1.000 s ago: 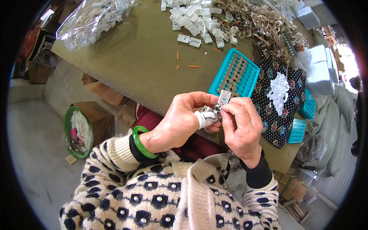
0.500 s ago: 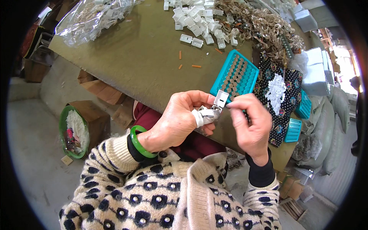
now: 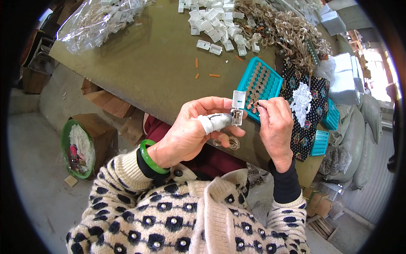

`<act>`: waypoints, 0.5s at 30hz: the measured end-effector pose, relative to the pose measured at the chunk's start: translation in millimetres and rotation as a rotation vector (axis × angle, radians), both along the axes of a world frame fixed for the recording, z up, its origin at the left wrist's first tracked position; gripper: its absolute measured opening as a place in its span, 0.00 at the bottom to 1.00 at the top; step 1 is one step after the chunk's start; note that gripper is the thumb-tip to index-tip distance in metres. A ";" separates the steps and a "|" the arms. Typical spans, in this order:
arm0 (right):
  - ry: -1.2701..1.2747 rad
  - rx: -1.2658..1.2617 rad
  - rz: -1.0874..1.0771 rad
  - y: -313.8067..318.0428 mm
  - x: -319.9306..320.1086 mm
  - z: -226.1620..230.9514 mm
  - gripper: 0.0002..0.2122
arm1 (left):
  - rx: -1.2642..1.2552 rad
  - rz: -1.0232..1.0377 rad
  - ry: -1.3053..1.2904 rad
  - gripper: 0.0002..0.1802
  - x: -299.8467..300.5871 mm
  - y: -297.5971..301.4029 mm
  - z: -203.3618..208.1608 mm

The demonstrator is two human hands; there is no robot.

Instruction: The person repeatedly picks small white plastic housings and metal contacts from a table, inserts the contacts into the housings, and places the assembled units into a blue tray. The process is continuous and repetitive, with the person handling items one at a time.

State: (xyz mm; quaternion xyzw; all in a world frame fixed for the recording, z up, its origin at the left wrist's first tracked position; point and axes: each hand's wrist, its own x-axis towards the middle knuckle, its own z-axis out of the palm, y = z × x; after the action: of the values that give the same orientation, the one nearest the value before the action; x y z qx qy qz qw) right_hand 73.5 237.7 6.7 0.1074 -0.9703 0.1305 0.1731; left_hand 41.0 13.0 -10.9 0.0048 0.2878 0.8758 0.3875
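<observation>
My left hand (image 3: 190,120), its thumb wrapped in silver and white tape, pinches a small clear-white plastic box (image 3: 238,99) with its hinged lid up. Small metal parts show inside the box's lower half. A coil of thin pale wire (image 3: 234,142) hangs below these fingers. At the near right edge of a teal pegged tray (image 3: 275,82), my right hand (image 3: 277,120) has thumb and forefinger pinched together; whatever lies between the tips is too small to make out. Rows of small round brown pieces (image 3: 255,89) fill the tray's left part.
Beyond the tray lie a heap of white plastic boxes (image 3: 215,21) and a tangle of wire coils (image 3: 287,29). White bits (image 3: 301,101) sit on a dark patterned cloth (image 3: 292,80). Orange strips (image 3: 215,75) are scattered on the table. A green basin (image 3: 67,144) stands at left.
My right hand has moved from beside the box to the tray's edge, fingers closing to a pinch. My left hand has turned the box, so its inside and the wire coil now show.
</observation>
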 end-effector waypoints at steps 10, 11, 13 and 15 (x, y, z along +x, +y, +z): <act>0.065 -0.416 0.082 -29.9 10.2 28.0 0.06 | 0.113 -0.006 -0.042 0.15 -4.6 5.2 -1.7; 0.095 -0.427 0.099 -34.0 11.1 27.7 0.07 | 0.098 -0.003 -0.039 0.15 -4.0 6.5 -3.1; 0.165 -0.419 0.126 -40.3 11.3 24.7 0.08 | 0.072 0.008 -0.031 0.15 -1.7 8.6 -5.7; 0.206 -0.404 0.141 -44.6 11.2 20.3 0.10 | 0.079 0.044 -0.022 0.15 1.8 10.4 -7.4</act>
State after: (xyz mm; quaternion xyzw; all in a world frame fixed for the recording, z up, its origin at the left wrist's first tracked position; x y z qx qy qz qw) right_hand 84.7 193.1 27.0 0.1508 -0.8918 0.3221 0.2798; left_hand 42.8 23.4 -18.3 0.0041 0.2485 0.8949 0.3707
